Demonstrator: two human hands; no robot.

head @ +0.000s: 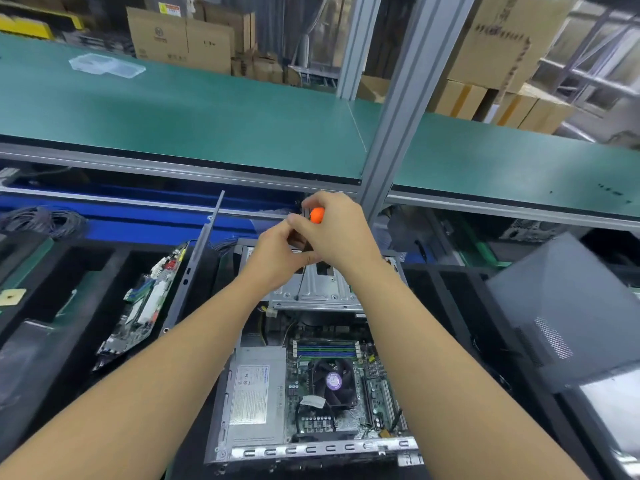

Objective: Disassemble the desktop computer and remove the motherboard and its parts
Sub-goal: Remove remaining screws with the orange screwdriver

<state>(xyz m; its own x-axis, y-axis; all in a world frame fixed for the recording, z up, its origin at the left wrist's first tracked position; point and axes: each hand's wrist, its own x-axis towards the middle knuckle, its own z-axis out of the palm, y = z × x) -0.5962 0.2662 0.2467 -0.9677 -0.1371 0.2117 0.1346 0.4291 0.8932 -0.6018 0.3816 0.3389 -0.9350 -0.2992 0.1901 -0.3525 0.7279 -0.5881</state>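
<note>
Both left hand (pixel 277 261) and right hand (pixel 341 233) gripping orange-capped screwdriver (pixel 317 215), tip on drive cage (pixel 323 289), computer (pixel 311 449) open

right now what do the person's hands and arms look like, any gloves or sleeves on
The left hand and right hand are bare: no gloves, no rings seen. The left forearm and right forearm are bare too, no sleeves, watch or bands in view.

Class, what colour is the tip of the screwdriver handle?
Orange: the screwdriver handle tip shows best in the head view.
</note>
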